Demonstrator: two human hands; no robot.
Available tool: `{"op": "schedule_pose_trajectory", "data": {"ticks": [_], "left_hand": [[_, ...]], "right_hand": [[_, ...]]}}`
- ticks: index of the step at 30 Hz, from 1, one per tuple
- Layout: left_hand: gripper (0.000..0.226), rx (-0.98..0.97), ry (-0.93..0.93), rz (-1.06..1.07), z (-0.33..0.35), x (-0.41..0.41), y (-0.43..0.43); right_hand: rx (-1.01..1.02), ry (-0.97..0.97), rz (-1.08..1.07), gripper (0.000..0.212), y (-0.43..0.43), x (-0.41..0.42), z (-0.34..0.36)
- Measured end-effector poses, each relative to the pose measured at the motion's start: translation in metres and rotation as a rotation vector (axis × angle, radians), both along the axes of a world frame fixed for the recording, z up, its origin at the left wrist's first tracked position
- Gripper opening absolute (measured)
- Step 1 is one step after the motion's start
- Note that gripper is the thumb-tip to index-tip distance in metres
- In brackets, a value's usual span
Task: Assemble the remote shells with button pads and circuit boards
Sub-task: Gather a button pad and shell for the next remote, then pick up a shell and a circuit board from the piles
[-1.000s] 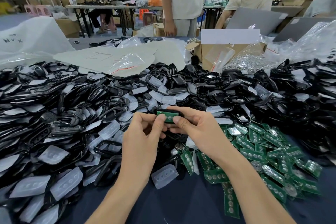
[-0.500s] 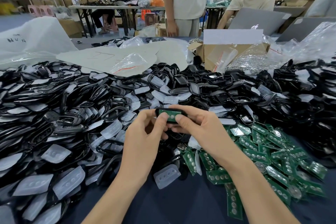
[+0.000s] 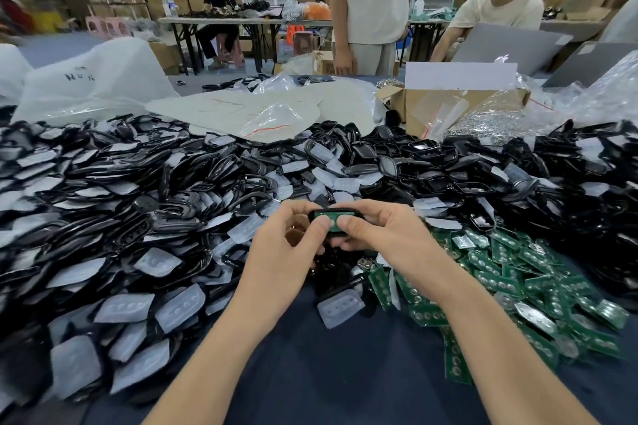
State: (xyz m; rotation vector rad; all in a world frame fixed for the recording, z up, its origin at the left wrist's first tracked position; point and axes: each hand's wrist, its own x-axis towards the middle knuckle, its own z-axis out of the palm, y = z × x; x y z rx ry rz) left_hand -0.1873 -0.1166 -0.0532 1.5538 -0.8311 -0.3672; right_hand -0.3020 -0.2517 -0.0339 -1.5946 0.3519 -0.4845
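Above the near middle of the table [image 3: 328,373], a black remote shell [image 3: 315,216] with a green circuit board [image 3: 334,216] seated in it is held between both hands. The grip of the left hand [image 3: 286,245] and that of the right hand [image 3: 383,235] are each pinched on one end of the shell, with both thumb tips pressed on the board. Black shells [image 3: 138,210] and translucent button pads [image 3: 179,310] are heaped to the left, and loose green boards [image 3: 518,272] to the right.
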Motion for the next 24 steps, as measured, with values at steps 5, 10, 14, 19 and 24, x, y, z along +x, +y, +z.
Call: {"op": "schedule_pose_trajectory", "data": {"ticks": [5,10,14,19,24], "left_hand": [[0.003,0.193,0.075,-0.08,0.0,0.013,0.045],[0.009,0.432,0.141,-0.203,-0.003,0.015,0.089],[0.015,0.612,-0.067,-0.204,0.002,0.009,0.099],[0.018,0.832,-0.28,-0.194,0.01,-0.007,0.095],[0.025,0.907,-0.205,-0.209,0.018,-0.011,0.09]], "right_hand": [[-0.242,0.289,0.186,0.012,0.022,0.006,0.013],[-0.675,0.574,0.312,0.02,0.048,0.012,0.024],[-0.727,0.531,0.268,0.028,0.075,0.023,0.028],[-0.749,0.449,0.241,0.028,0.097,0.04,0.022],[-0.745,0.385,0.18,0.027,0.106,0.058,0.023]]}}
